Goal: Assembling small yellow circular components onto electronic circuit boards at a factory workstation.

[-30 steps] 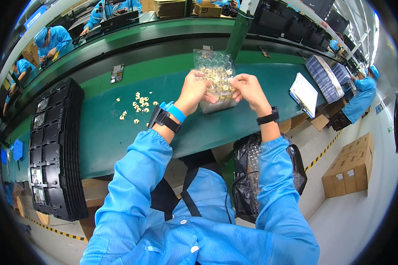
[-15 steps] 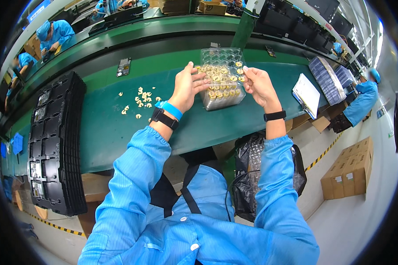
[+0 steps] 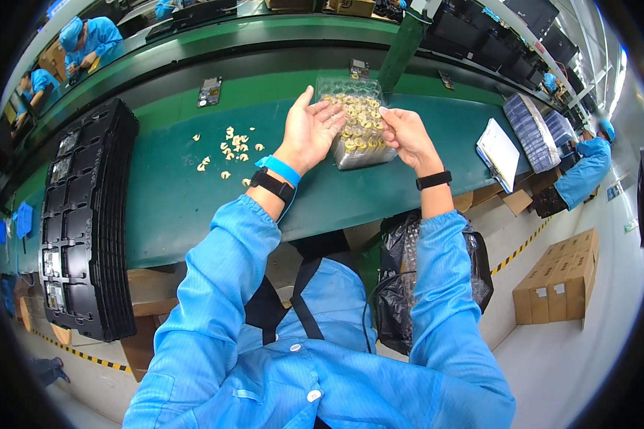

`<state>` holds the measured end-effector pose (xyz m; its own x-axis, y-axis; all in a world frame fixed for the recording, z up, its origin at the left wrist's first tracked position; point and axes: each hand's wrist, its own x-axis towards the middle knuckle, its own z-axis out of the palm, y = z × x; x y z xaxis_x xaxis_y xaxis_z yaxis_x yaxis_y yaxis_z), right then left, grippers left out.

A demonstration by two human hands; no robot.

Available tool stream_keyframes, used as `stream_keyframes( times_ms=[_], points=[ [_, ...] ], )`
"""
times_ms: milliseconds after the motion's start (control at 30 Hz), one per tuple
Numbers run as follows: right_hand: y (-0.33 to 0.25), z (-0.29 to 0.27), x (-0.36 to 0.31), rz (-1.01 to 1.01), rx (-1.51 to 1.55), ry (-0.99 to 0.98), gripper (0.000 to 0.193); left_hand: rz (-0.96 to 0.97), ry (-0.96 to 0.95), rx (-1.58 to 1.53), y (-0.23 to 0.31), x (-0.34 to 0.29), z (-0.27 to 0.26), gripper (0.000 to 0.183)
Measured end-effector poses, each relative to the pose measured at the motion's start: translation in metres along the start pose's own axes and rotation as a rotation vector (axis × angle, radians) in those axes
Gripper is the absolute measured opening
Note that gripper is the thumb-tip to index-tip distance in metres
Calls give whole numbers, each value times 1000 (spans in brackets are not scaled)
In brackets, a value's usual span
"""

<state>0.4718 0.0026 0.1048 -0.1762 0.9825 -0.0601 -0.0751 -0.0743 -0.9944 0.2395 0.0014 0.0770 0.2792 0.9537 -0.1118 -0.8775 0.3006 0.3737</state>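
A stack of clear plastic blister trays (image 3: pixel 368 159) stands on the green bench mat, its pockets filled with small yellow ring-shaped parts (image 3: pixel 361 114); the far rows of pockets look bare. My left hand (image 3: pixel 309 132) is open at the stack's left side, palm turned up, with its fingertips over the tray's edge. At the right edge my right hand (image 3: pixel 410 137) is closed, thumb and index finger pinched together. What they pinch is too small or hidden to make out. Loose pale-yellow C-shaped pieces (image 3: pixel 235 145) lie scattered on the mat left of my left hand.
Stacked black trays (image 3: pixel 86 229) stand at the bench's left end. Phone-like devices (image 3: pixel 210 91) lie along the back. To the right are a clipboard (image 3: pixel 498 154) and wrapped clear trays (image 3: pixel 531 132). A black bag (image 3: pixel 393 307) hangs below the bench. Co-workers sit beyond.
My right hand has moved slightly left, closer against the tray's edge. My left hand has turned its palm further up, fingers reaching over the tray. The whole view has shifted a little.
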Motion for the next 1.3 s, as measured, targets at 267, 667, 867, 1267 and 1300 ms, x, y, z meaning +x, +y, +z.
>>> stream_keyframes(
  times_ms=[267,667,867,1267,1300],
  points=[
    [1,45,-3,-36,-25,18,29,123,-113,271,28,-10,-22,44],
    [42,169,-1,-123,-69,18,26,289,170,557,101,-92,-84,51],
    [94,166,23,-80,-352,94,24,527,448,1041,95,-83,-111,51],
    [86,175,10,-130,-71,129,21,700,524,1111,92,-94,-111,46],
    [82,176,5,-128,-42,96,22,636,538,1110,92,-96,-105,48]
  ],
)
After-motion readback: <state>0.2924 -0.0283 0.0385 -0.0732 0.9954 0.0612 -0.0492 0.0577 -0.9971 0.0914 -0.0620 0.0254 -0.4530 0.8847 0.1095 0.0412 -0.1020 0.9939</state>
